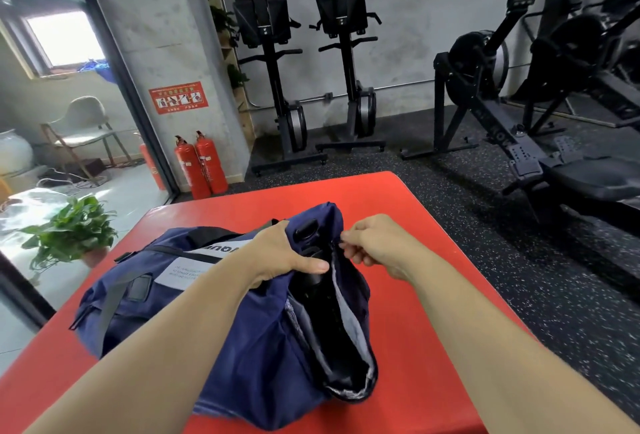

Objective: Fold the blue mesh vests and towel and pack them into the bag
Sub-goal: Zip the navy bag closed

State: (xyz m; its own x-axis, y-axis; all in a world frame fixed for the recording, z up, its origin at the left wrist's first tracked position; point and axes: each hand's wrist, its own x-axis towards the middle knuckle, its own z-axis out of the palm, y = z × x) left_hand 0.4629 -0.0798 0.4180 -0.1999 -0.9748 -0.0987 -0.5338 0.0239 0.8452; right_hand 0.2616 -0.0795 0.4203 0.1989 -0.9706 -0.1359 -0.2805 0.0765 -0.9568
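Bag [242, 347] lies on its side on the red mat [433, 295] right in front of me, its long mouth [332, 312] gaping toward my right. My right hand [374, 246] is closed in a pinch on what looks like the zip pull [341, 241] at the far end of that mouth. My left hand [277, 253] is clamped on the navy fabric just beside it, thumb pointing at the gap.

As I see it, the main risk is the zip catching. A loose grey edge [349, 315] runs along the opening, touching the track. I cannot tell whether it is lining or the towel, and if I pull without flattening it the slider could bite into it and jam. If my left hand loosens, the soft bag may simply drag along the mat with the pull. The inside is too dark to show whether the vests are packed, so I could also close it with something missing.

Nothing blocks my hands. A grey strap [114, 298] hangs over the bag's left side, well clear of the zip. Beyond the mat stand a potted plant [72, 229], two red fire extinguishers [201, 166] and black rowing machines [519, 142].
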